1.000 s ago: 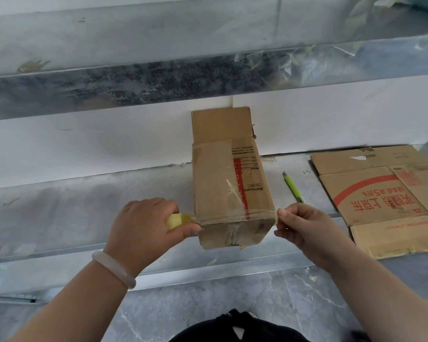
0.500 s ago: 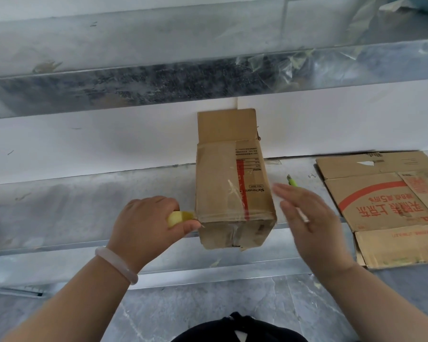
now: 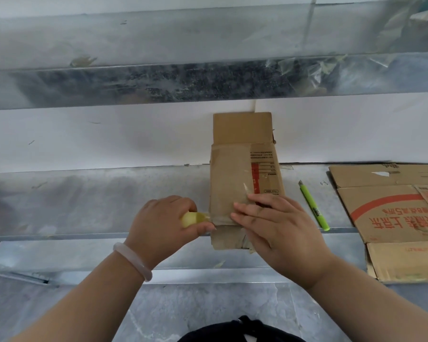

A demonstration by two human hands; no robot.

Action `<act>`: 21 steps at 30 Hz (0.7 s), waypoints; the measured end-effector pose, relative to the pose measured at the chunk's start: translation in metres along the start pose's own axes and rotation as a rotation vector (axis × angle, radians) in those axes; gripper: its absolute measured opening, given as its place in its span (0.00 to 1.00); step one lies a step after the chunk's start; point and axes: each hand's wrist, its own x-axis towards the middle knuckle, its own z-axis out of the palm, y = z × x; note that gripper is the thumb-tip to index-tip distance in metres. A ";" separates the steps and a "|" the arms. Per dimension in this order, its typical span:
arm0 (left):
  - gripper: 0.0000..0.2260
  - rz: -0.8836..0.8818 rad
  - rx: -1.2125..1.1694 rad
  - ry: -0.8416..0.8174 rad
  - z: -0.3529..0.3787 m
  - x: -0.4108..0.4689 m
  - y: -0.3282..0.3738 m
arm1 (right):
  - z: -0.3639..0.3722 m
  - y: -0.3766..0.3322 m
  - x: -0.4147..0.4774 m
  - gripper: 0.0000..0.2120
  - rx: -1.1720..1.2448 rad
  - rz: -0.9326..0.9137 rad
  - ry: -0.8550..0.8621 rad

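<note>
- A metal shelf [image 3: 97, 203] is seen under the box, whose near end overhangs the shelf's front edge. A hard press there could tip it forward.
- Flattened cardboard [image 3: 391, 218] is laid well to the right of the box and is not involved.
- The box [image 3: 230, 178] is set lengthwise, with its far end against the white wall and one flap [image 3: 242, 127] standing up at that end. Old tape and a printed label are seen on its top.
- The right hand [image 3: 284, 230] is laid flat on the box top near the front edge. Its fingers [image 3: 247, 211] are straight and nothing is grasped. The strip is judged to be being smoothed down.
- The left hand [image 3: 158, 225] is clenched around the tape roll, just left of the box's front corner.
- A green cutter [image 3: 311, 206] is left on the shelf to the right of the box, apart from both hands. A reach across would be needed to sever the strip, and tension could be lost meanwhile.
- The tape roll [image 3: 192, 218] is held touching the box's left side, largely hidden in the fist.
- The strip [image 3: 220, 219] is drawn from the roll over the front top edge. Wrinkles or trapped air could be caused by uneven pressing. A skewed line could result if the roll is pulled at an angle. The box could be dragged leftward if it is not pinned firmly.
</note>
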 end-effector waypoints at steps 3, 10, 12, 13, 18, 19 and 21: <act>0.28 -0.016 0.002 0.014 0.000 -0.001 0.000 | 0.000 -0.007 0.012 0.15 -0.030 0.036 -0.017; 0.29 0.076 -0.302 -0.023 -0.003 -0.005 -0.016 | 0.007 -0.003 0.011 0.14 -0.016 0.064 0.019; 0.23 0.136 -0.320 0.007 -0.003 -0.009 -0.020 | 0.007 -0.003 0.011 0.14 -0.018 0.053 0.006; 0.21 0.153 -0.319 0.027 -0.003 -0.010 -0.021 | 0.007 -0.003 0.011 0.14 -0.018 0.052 0.001; 0.25 0.149 -0.332 0.098 -0.002 -0.010 -0.023 | 0.006 -0.002 0.008 0.14 -0.008 0.065 -0.010; 0.26 0.185 -0.293 0.109 -0.001 -0.009 -0.025 | 0.006 -0.002 0.008 0.14 -0.008 0.068 -0.015; 0.25 0.256 -0.180 0.131 0.000 -0.005 -0.027 | 0.007 -0.001 0.008 0.14 0.000 0.078 -0.021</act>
